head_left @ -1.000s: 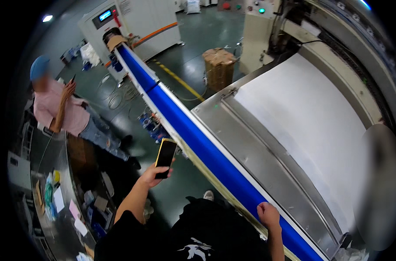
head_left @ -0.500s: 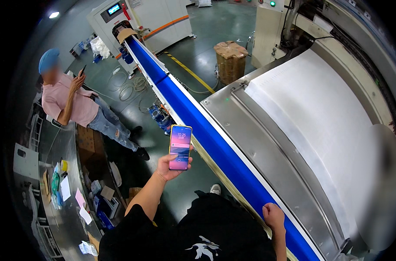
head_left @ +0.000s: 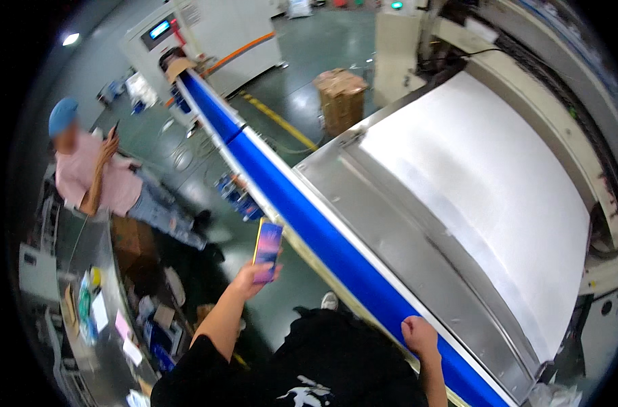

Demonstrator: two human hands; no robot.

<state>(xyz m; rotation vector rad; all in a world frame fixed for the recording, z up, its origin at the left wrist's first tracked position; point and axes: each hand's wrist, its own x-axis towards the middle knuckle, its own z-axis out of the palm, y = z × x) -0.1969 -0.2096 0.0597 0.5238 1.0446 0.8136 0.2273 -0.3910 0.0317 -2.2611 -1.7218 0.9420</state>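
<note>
A smartphone (head_left: 267,243) with a yellow edge is gripped in my left hand (head_left: 253,277), its lit screen tilted at an angle to me. My left thumb lies across the lower part of the screen. To the right, my right hand (head_left: 420,335) is curled into a fist over the long blue conveyor belt (head_left: 309,224), and nothing shows in it. Whether that fist rests on the belt or hovers just above it, I cannot tell. The belt runs diagonally from the far left down past my right side.
A steel machine bed (head_left: 383,217) with a broad white sheet (head_left: 485,176) stands to the right. At left, a person in a pink shirt (head_left: 109,169) holds a phone near a cluttered bench (head_left: 85,237). A brown wrapped drum (head_left: 341,102) and a white machine cabinet (head_left: 234,41) stand farther off.
The phone has turned, so its screen now shows at a slant and blurred. Most of the scene has shifted left in the picture. My right hand stays closed in a fist.
</note>
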